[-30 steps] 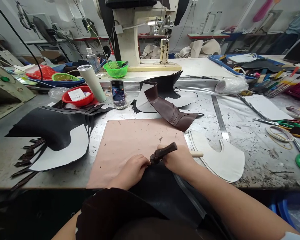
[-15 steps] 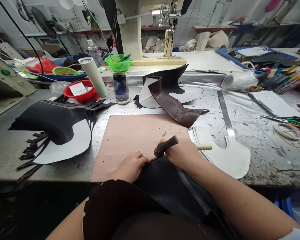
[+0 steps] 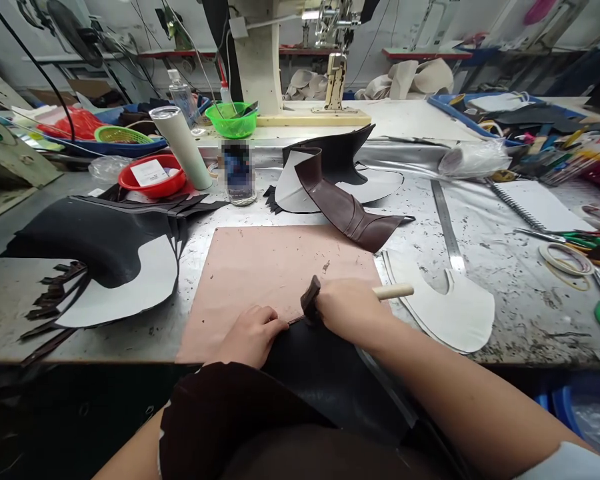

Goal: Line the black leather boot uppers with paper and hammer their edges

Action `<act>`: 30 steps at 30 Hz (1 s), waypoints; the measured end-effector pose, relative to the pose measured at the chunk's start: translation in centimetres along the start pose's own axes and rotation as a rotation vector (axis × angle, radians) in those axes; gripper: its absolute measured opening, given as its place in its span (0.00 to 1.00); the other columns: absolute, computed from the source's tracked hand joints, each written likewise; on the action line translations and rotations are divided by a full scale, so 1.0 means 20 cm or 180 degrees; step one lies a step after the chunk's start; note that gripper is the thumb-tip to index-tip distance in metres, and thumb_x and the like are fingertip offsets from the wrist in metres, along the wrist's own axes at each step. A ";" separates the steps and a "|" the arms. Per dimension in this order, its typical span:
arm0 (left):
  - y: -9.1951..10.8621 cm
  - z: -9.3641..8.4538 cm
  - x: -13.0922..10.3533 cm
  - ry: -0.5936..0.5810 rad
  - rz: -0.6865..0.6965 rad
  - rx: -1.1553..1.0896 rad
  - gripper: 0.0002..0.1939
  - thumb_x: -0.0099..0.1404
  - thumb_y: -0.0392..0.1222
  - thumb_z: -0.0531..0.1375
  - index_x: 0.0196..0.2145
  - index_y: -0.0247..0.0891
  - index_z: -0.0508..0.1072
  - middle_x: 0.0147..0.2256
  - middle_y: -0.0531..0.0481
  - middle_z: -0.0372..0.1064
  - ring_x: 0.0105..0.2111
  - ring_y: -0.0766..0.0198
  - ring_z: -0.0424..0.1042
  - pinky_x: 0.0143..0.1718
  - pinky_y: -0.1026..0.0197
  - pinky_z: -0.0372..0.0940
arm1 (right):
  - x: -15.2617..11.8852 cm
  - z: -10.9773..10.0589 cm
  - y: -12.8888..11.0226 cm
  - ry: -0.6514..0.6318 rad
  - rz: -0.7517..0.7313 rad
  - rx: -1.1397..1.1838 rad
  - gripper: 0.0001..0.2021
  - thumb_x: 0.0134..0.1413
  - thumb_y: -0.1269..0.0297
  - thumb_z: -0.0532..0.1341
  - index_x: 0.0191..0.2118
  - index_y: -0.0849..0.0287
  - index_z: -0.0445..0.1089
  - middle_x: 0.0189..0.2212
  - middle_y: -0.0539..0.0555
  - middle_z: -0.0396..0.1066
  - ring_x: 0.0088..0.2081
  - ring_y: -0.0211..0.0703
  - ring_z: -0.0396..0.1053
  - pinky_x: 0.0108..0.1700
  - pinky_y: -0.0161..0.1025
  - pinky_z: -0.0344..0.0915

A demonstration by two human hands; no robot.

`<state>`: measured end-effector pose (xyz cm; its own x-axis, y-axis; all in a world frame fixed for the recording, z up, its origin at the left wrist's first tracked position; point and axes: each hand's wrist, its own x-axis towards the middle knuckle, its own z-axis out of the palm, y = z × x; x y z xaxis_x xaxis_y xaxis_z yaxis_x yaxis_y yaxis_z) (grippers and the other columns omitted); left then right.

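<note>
My right hand [image 3: 353, 312] is wrapped round the pale wooden handle of a hammer [image 3: 311, 299], whose dark head is down at the edge of a black leather piece [image 3: 320, 377]. My left hand [image 3: 247, 333] has thumb and fingers together on the same edge, just left of the hammer head. The leather's far edge lies on a pinkish board [image 3: 260, 263], and the rest drapes toward my lap. A brown shaped leather piece [image 3: 357, 223] overlaps the board's far right corner.
Stacked black leather pieces [image 3: 100, 233] lie to the left. Pale cut pieces [image 3: 465, 310] and a steel ruler [image 3: 447, 227] are on the right. Behind stand a phone [image 3: 238, 173], a red bowl [image 3: 153, 190], a green basket [image 3: 233, 123] and a sewing machine [image 3: 260, 67].
The hammer head has swung down and left onto the leather edge, with my right hand turning along with it. My left hand keeps its hold on the edge. The view has shifted slightly.
</note>
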<state>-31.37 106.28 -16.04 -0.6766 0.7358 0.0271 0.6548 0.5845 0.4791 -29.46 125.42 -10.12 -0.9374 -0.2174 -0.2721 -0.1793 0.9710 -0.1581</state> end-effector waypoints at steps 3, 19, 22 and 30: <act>-0.02 0.00 -0.01 -0.0076 -0.0069 -0.0161 0.13 0.58 0.27 0.50 0.33 0.41 0.71 0.32 0.51 0.66 0.33 0.64 0.66 0.35 0.62 0.62 | 0.00 0.00 -0.02 0.0296 -0.0062 0.0168 0.13 0.47 0.75 0.51 0.34 0.58 0.71 0.26 0.53 0.71 0.27 0.40 0.65 0.25 0.34 0.49; -0.09 -0.01 -0.15 0.0018 -0.0022 0.0088 0.12 0.61 0.34 0.49 0.37 0.41 0.71 0.32 0.49 0.65 0.33 0.63 0.65 0.36 0.59 0.62 | 0.06 0.07 -0.11 0.0420 -0.0375 0.0041 0.10 0.48 0.74 0.52 0.33 0.58 0.70 0.26 0.54 0.72 0.29 0.41 0.68 0.25 0.35 0.48; -0.12 -0.03 -0.17 0.0068 -0.0166 -0.0309 0.10 0.61 0.33 0.49 0.34 0.38 0.70 0.31 0.51 0.66 0.31 0.66 0.66 0.34 0.64 0.63 | 0.07 0.10 -0.13 0.0231 -0.0411 0.0132 0.11 0.46 0.75 0.53 0.34 0.59 0.70 0.27 0.54 0.72 0.28 0.41 0.68 0.25 0.35 0.47; -0.21 0.03 -0.25 0.0555 0.0478 0.0111 0.12 0.64 0.35 0.49 0.33 0.38 0.72 0.31 0.50 0.68 0.31 0.65 0.67 0.34 0.63 0.62 | 0.05 0.09 -0.15 0.0492 -0.0353 0.0103 0.11 0.47 0.74 0.52 0.33 0.56 0.69 0.25 0.51 0.71 0.26 0.40 0.67 0.23 0.36 0.44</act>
<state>-30.53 100.37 -18.81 -0.6165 0.7471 0.2485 0.7619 0.4865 0.4276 -29.40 122.08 -11.62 -0.9476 -0.3027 -0.1025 -0.2768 0.9377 -0.2102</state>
